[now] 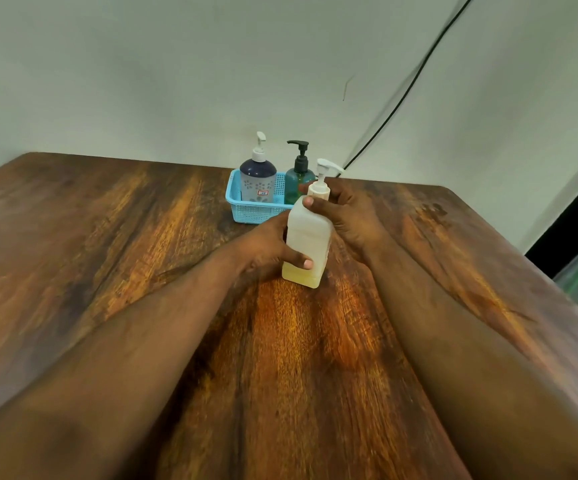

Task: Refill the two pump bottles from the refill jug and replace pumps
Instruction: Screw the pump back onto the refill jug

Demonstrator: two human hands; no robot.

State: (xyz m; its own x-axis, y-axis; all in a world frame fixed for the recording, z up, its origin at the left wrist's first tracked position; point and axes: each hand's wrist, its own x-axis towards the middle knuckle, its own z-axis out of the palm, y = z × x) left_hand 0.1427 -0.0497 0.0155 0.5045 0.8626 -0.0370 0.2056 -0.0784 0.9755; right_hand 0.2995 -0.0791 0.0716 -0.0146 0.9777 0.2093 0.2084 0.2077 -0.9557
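A white translucent refill jug (306,237) with a white pump top (327,168) stands upright on the wooden table (107,237); a shallow layer of yellow liquid shows at its bottom. My left hand (266,249) grips the jug's lower body. My right hand (346,213) is curled round its shoulder and neck collar. Behind it, a blue basket (246,209) holds a dark blue flowered pump bottle (258,183) with a white pump and a teal pump bottle (296,180) with a black pump.
The basket sits near the table's far edge against a pale wall. A black cable (401,98) runs diagonally down the wall to the right of the bottles. The table's right edge slopes toward a dark opening (571,216).
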